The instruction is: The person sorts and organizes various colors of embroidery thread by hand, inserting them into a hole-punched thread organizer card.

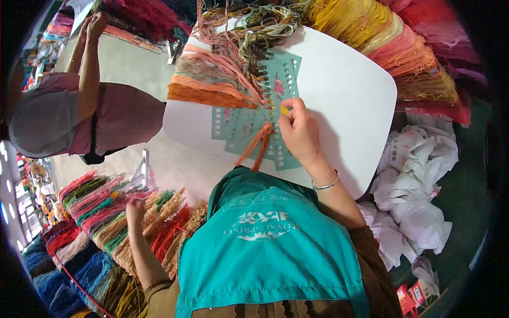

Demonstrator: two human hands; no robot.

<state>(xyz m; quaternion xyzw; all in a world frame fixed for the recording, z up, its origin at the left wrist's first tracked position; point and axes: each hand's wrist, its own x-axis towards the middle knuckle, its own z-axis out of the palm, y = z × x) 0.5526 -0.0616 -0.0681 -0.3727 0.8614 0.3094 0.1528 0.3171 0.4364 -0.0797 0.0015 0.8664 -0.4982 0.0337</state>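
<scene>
My right hand [300, 131], closed in a pinch with a small yellow piece [284, 110] at its fingertips, is over a green card [289, 71] with punched holes along its edges and pink flower prints. More green cards [220, 124] lie partly under it. Peach and orange threads [214, 87] run to the holes, and an orange tassel of thread [259, 146] hangs from the card. Off to the left, my left hand [135, 211] is closed beside hanging pink and green skeins [101, 201]; what its fingers hold, if anything, cannot be made out.
The cards rest on a white board [350, 79]. Yellow, pink and red skeins [382, 32] hang beyond it. White plastic bags [419, 185] are piled at the right. A person in a cap [42, 124] stands at the left with raised arms. Blue skeins [79, 275] hang at lower left.
</scene>
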